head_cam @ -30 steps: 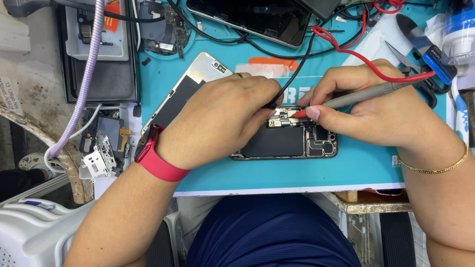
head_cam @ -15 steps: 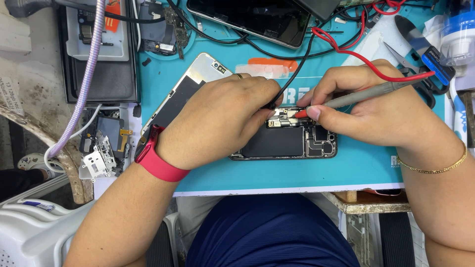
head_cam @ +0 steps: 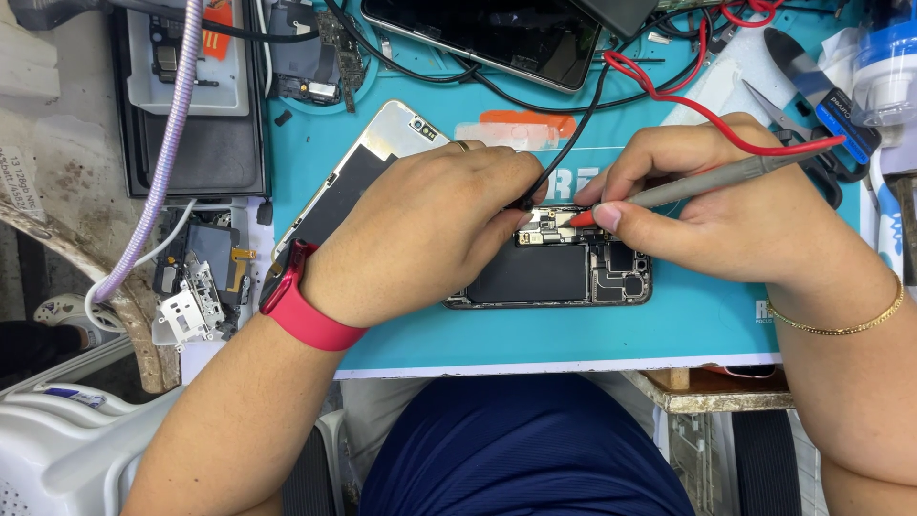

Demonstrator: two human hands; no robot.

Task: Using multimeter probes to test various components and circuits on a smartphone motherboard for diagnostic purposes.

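An opened phone lies on a teal work mat, its black battery and circuit board exposed. My left hand, with a red wristband, rests on the phone's left part and pinches a black probe whose black wire runs up the mat. My right hand grips a grey probe with a red tip and a red wire. Both probe tips touch the board near the phone's top. The phone's detached screen panel lies tilted under my left hand.
A dark phone lies at the mat's far edge. Scissors and a blue-and-white bottle sit at the far right. A black tray and loose phone parts lie on the left, crossed by a lilac braided cable.
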